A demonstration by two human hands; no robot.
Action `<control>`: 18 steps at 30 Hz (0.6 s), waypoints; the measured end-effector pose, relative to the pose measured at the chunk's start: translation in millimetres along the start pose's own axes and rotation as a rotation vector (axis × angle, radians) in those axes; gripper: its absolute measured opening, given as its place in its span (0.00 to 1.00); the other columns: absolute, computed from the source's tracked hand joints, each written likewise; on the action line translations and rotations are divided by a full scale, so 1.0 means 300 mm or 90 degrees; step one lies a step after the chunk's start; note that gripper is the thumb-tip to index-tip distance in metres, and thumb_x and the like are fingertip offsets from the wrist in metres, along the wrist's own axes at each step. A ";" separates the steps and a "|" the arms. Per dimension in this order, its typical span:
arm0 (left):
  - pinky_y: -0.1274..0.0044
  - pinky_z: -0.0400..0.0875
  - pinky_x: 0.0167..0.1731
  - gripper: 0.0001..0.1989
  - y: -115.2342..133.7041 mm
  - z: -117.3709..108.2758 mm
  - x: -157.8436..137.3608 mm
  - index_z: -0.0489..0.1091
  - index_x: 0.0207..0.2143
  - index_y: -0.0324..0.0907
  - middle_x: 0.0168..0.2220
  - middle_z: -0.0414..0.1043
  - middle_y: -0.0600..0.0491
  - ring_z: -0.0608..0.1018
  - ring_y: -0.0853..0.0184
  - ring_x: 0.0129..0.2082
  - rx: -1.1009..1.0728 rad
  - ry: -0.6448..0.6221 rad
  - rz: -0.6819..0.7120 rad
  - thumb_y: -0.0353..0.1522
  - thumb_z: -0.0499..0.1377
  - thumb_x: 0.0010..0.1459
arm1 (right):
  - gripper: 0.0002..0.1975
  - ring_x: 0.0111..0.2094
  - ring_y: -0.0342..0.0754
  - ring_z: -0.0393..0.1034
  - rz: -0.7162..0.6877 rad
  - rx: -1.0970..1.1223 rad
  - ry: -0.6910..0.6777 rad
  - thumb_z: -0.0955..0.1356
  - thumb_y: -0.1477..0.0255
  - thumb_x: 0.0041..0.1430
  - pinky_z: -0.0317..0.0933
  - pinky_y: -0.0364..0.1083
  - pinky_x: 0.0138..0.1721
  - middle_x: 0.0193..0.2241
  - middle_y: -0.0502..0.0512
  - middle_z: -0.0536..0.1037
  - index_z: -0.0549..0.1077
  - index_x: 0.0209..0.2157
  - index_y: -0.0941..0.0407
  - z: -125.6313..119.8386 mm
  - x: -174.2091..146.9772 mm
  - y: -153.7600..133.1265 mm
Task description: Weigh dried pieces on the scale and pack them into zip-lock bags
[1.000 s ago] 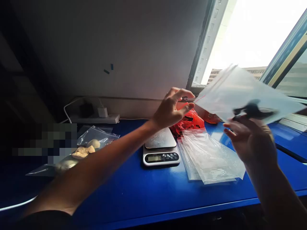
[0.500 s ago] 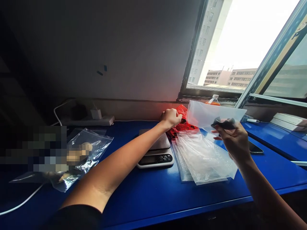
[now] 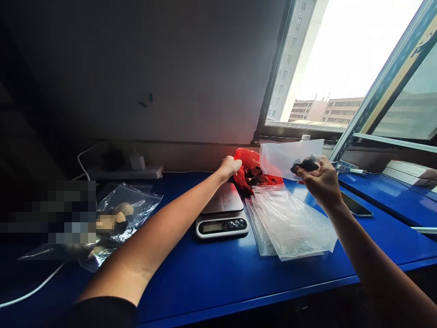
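My left hand (image 3: 229,167) is closed on the rim of a red plastic bag (image 3: 248,157), pulling its mouth wide. Dark, flaky pieces (image 3: 258,176) lie inside that bag. To the right, my right hand (image 3: 319,177) grips a frosted plastic bag (image 3: 278,157), raised beside the red one. A dark clump (image 3: 303,165) shows at my right fingers; whether it sits inside the frosted bag I cannot tell. Below my left wrist stands a kitchen scale (image 3: 222,225) with a lit display. Several flat clear bags (image 3: 293,228) are stacked right of the scale.
On the left is a clear zip bag (image 3: 136,207) with tan lumps, partly blurred. A power strip (image 3: 143,172) runs along the wall. A phone (image 3: 357,205) lies behind my right forearm, with white boxes (image 3: 409,172) farther right. The blue table's front edge (image 3: 273,303) is near me.
My left hand has moved left with the red bag's rim, so the bag's mouth is wider and its dark contents show. My right hand and the frosted bag have shifted left. The scale's display now shows.
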State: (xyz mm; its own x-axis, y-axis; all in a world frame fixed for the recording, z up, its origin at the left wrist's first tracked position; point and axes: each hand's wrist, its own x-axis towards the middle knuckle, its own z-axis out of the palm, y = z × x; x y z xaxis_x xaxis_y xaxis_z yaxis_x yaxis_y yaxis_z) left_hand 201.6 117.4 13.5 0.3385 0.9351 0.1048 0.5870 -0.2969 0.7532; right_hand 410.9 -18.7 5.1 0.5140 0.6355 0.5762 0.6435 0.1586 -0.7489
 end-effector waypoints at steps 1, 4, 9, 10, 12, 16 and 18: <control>0.66 0.75 0.42 0.16 -0.013 -0.014 0.000 0.67 0.50 0.38 0.48 0.71 0.47 0.76 0.62 0.43 -0.026 -0.007 -0.003 0.38 0.57 0.64 | 0.19 0.27 0.52 0.73 -0.019 -0.059 -0.017 0.72 0.60 0.47 0.67 0.51 0.29 0.26 0.53 0.76 0.70 0.39 0.54 0.015 0.020 -0.017; 0.66 0.75 0.42 0.16 -0.028 -0.034 -0.013 0.68 0.50 0.38 0.48 0.71 0.47 0.76 0.63 0.43 -0.078 -0.028 0.008 0.37 0.57 0.64 | 0.14 0.28 0.50 0.72 -0.061 -0.186 -0.121 0.67 0.59 0.53 0.64 0.50 0.32 0.25 0.54 0.76 0.72 0.35 0.55 0.072 0.084 -0.075; 0.68 0.74 0.39 0.14 -0.019 -0.051 -0.059 0.69 0.46 0.37 0.43 0.72 0.49 0.76 0.64 0.39 -0.099 -0.041 0.044 0.38 0.57 0.63 | 0.14 0.30 0.50 0.71 -0.155 -0.318 -0.182 0.61 0.66 0.60 0.60 0.48 0.33 0.28 0.58 0.78 0.75 0.33 0.55 0.124 0.179 -0.153; 0.70 0.74 0.38 0.13 -0.017 -0.057 -0.073 0.70 0.43 0.37 0.41 0.73 0.49 0.76 0.65 0.38 -0.098 -0.041 0.050 0.38 0.57 0.63 | 0.14 0.30 0.51 0.71 -0.161 -0.339 -0.162 0.61 0.67 0.60 0.59 0.48 0.33 0.28 0.58 0.78 0.76 0.34 0.55 0.121 0.192 -0.164; 0.74 0.72 0.35 0.11 -0.018 -0.073 -0.107 0.71 0.37 0.37 0.37 0.74 0.49 0.76 0.66 0.35 -0.094 -0.036 0.061 0.37 0.58 0.61 | 0.15 0.32 0.52 0.71 -0.167 -0.373 -0.102 0.60 0.68 0.60 0.58 0.48 0.34 0.30 0.58 0.79 0.77 0.39 0.54 0.107 0.207 -0.183; 0.77 0.68 0.31 0.10 -0.033 -0.121 -0.195 0.72 0.35 0.39 0.36 0.76 0.48 0.75 0.65 0.33 -0.084 -0.016 0.071 0.37 0.60 0.57 | 0.18 0.34 0.55 0.70 -0.186 -0.437 -0.027 0.59 0.64 0.62 0.58 0.51 0.35 0.32 0.61 0.78 0.77 0.43 0.52 0.086 0.197 -0.207; 0.76 0.68 0.32 0.11 -0.046 -0.151 -0.247 0.72 0.37 0.40 0.38 0.76 0.48 0.76 0.64 0.33 -0.080 -0.021 0.079 0.38 0.60 0.55 | 0.19 0.33 0.56 0.70 -0.210 -0.459 -0.036 0.59 0.62 0.62 0.57 0.52 0.34 0.31 0.63 0.77 0.77 0.43 0.53 0.090 0.183 -0.216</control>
State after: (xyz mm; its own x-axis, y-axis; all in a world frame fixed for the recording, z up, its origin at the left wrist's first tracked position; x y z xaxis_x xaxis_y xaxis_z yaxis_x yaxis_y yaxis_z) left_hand 135.1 61.1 24.7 0.4284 0.8850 0.1826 0.4425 -0.3816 0.8115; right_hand 382.1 26.4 76.4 0.2157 0.6817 0.6991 0.9761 -0.1701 -0.1352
